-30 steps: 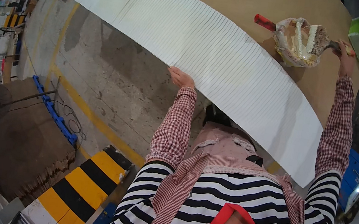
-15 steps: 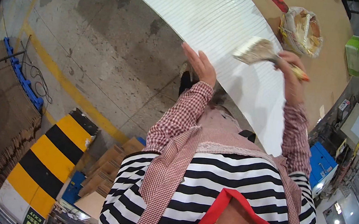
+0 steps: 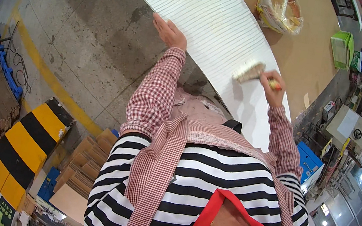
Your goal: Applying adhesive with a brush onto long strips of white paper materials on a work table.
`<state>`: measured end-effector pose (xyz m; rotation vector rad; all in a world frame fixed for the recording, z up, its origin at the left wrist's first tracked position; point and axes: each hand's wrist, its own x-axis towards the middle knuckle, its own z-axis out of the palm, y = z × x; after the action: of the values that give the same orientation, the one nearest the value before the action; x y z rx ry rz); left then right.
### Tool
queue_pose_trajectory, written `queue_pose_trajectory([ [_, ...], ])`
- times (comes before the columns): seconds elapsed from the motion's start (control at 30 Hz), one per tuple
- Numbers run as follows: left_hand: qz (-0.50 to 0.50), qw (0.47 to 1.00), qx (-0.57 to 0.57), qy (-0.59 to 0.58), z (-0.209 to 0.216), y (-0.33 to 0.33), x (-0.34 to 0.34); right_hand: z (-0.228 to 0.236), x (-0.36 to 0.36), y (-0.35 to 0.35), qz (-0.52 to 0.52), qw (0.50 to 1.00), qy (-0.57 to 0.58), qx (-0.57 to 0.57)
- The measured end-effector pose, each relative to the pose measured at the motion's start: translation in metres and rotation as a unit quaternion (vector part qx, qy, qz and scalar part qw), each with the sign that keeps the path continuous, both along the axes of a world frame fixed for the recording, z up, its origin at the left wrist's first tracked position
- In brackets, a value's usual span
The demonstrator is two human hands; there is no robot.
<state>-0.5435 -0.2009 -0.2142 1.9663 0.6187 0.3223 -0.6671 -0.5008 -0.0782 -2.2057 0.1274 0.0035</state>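
Observation:
A long white sheet with fine parallel lines (image 3: 203, 19) runs from the far left toward my body. My right hand (image 3: 273, 86) is closed round the handle of a wide paintbrush (image 3: 247, 72), whose pale bristles are over the near part of the sheet; whether they touch it I cannot tell. At the sheet's left edge my left hand (image 3: 169, 32) is held with its fingers stretched out and nothing in it. Beyond the brush, a plastic-lined tub smeared with yellowish paste (image 3: 281, 11) stands on the brown board (image 3: 299, 60).
A green box (image 3: 341, 50) is at the right, near machinery (image 3: 348, 127) and a blue cabinet (image 3: 308, 161). Stacked cardboard (image 3: 83, 164) and a black-and-yellow striped barrier (image 3: 27, 140) stand at the lower left. Concrete floor (image 3: 89, 44) shows left of the sheet.
The brush has come down nearer my body with my right hand. My left hand has slid up and left along the sheet's edge. The whole view has shifted slightly.

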Motion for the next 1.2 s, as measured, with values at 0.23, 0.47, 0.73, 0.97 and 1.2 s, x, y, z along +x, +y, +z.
queue_pose_trajectory([
  [0.23,0.009,1.0,0.017,-0.011,-0.01,0.002,-0.003,0.023,-0.011,-0.029,-0.015,0.997,0.079,0.006],
  [0.47,0.016,0.999,0.045,0.003,-0.008,-0.011,0.002,-0.012,0.179,0.113,0.055,0.978,-0.13,0.155],
  [0.73,0.005,0.999,0.022,0.029,-0.003,-0.002,-0.004,-0.009,0.035,0.024,0.082,0.994,-0.06,-0.04],
  [0.97,0.024,0.999,0.032,-0.002,-0.009,0.0,-0.003,0.021,-0.073,-0.075,-0.031,0.993,0.114,-0.017],
  [1.2,0.018,1.0,0.022,-0.014,-0.012,-0.003,-0.003,0.039,0.116,0.052,0.027,0.992,0.01,0.126],
])
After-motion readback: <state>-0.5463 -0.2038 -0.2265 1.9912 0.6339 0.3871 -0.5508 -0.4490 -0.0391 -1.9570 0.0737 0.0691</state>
